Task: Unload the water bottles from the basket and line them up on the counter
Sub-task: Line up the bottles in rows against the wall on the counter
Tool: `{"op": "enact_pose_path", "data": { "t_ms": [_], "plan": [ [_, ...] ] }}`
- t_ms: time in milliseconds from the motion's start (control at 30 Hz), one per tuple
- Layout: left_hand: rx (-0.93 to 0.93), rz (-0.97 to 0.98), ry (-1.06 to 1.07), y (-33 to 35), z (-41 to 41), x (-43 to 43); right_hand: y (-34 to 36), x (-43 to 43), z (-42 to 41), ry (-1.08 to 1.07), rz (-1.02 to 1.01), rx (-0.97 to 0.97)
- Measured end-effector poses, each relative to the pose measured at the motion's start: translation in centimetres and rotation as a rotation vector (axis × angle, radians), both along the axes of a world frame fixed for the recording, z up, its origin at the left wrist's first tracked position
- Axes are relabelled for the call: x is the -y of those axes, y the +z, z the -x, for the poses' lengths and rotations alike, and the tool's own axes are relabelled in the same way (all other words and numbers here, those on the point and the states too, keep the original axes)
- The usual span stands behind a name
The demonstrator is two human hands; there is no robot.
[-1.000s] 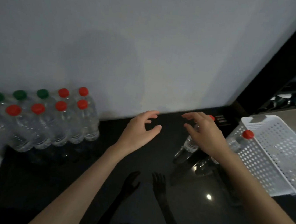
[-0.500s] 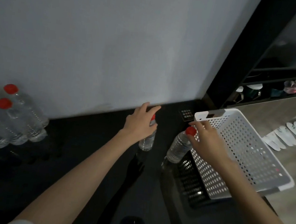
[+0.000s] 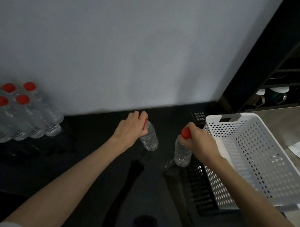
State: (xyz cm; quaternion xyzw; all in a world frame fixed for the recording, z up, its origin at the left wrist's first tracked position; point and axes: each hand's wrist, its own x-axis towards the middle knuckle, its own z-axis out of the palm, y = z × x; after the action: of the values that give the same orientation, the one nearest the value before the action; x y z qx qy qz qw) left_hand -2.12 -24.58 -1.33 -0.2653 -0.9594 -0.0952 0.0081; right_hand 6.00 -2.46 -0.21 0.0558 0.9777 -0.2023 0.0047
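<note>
I am gripping two bottles by their necks: my left hand (image 3: 130,129) is clenched on the left bottle (image 3: 150,137), my right hand (image 3: 200,142) on the right bottle (image 3: 182,152), both near the counter's (image 3: 84,162) back edge, beside the white basket (image 3: 251,161), which looks emptied. I am aiming to carry them upright to the lined-up bottles (image 3: 21,116) at the left end, setting them touching the row, caps level.

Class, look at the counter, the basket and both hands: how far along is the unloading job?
Nearly finished. Done: two rows of bottles stand lined up by the wall, and the white basket shows no bottles inside. In hand: the left hand and right hand each grip a red-capped bottle by its neck. Left: standing these two in the line.
</note>
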Motion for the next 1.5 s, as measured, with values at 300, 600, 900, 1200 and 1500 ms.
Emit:
{"op": "enact_pose_path", "data": {
  "t_ms": [300,600,900,1200,1500],
  "plan": [
    [0.049,-0.036,0.141,1.0,-1.0,10.9,-0.4,8.0,3.0,0.138,0.069,-0.065],
    [0.114,-0.153,0.348,0.2,0.1,24.3,-1.6,22.0,9.4,0.263,0.365,0.003],
    [0.042,-0.308,0.401,-1.2,2.0,32.2,-2.0,33.5,17.9,0.396,0.411,-0.012],
    [0.059,-0.526,0.246,-2.2,4.1,34.6,-2.9,40.5,26.1,0.371,0.385,-0.092],
    [-0.057,-0.593,0.237,-4.3,2.8,34.7,-4.7,41.5,27.8,0.349,0.441,-0.121]
  ]
}}
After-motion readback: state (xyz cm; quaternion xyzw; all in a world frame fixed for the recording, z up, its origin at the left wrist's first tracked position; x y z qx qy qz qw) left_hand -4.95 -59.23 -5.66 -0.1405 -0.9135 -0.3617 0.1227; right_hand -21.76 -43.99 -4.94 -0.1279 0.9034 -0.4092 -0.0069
